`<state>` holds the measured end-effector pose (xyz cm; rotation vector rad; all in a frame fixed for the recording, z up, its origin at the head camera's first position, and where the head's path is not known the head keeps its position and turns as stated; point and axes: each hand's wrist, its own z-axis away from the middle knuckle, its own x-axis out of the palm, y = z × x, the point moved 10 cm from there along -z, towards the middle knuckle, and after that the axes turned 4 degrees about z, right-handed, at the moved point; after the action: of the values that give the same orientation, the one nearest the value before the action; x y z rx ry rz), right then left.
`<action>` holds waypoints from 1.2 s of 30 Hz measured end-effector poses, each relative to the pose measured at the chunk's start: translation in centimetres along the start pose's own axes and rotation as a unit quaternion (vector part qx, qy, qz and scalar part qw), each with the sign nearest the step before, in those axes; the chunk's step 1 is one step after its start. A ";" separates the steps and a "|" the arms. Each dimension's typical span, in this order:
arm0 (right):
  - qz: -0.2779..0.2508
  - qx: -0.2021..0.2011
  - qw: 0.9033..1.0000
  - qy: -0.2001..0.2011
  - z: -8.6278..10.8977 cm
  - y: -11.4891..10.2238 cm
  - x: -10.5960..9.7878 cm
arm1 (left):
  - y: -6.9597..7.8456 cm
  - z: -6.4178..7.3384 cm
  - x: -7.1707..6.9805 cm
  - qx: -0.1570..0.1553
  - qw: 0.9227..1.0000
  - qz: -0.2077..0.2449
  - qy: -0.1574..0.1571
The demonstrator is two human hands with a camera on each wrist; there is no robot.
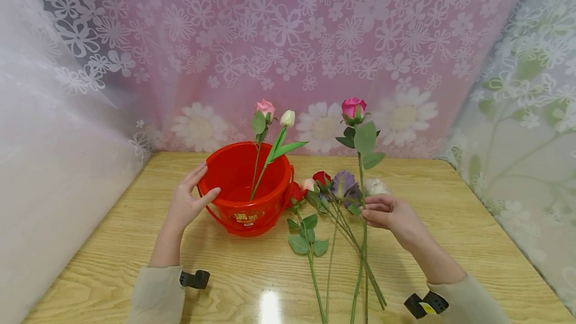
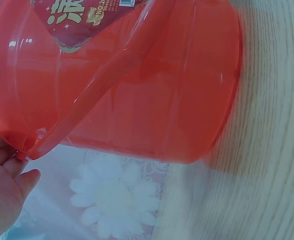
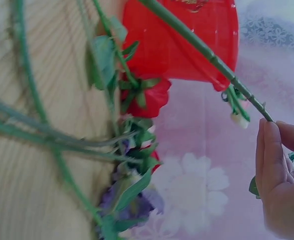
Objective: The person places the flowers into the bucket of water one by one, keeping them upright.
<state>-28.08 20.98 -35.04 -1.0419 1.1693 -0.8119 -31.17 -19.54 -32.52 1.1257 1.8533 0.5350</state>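
My right hand [image 1: 390, 217] pinches the green stem [image 3: 201, 47] of a magenta rose [image 1: 353, 110] between thumb and fingertips. The rose stands upright, its bloom high above the table and leaves below it. On the left, my left hand [image 1: 188, 200] rests its fingers against the side of a red bucket [image 1: 250, 215], thumb spread apart from them. The left wrist view has these fingers [image 2: 1, 152] at the rim, beside the handle's joint. Inside the bucket lean a pink rose [image 1: 264, 108] and a white tulip [image 1: 287, 118].
Right of the bucket lie several flowers on the wooden table [image 1: 243, 284]: red roses [image 1: 322, 179], a purple flower [image 1: 344, 184] and a white one [image 1: 377, 187]. Their stems cross toward the near edge. A floral curtain [image 1: 279, 39] hangs behind the table.
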 end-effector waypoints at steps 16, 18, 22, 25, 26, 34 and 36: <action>-0.083 -0.072 0.994 0.020 -1.6 -6.7 0.7 | 0.2 0.0 0.1 0.000 1.000 0.004 -0.005; -0.113 -0.084 0.990 0.028 -1.9 -7.8 0.6 | 0.1 -0.1 0.1 0.000 1.000 0.006 -0.004; -0.189 -0.116 0.975 0.035 -2.4 -10.1 0.2 | 0.1 -0.1 0.0 0.002 1.000 0.005 -0.003; -0.230 -0.138 0.963 0.039 -2.6 -11.6 0.0 | 0.2 -0.1 0.0 0.002 1.000 0.005 -0.002; -0.239 -0.143 0.960 0.040 -2.7 -12.1 -0.1 | 0.2 -0.1 0.0 0.002 1.000 0.005 -0.003; -0.308 -0.179 0.932 0.065 -3.6 -14.6 -0.4 | 0.2 -0.1 0.0 0.000 1.000 -0.002 -0.002; -0.335 -0.189 0.920 0.071 -3.9 -15.1 -0.5 | 0.2 -0.1 0.0 0.001 1.000 0.000 -0.002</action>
<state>-31.75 15.55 -20.84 -1.7819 1.1197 -1.2353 -31.14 -19.46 -32.36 1.1269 1.8519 0.5296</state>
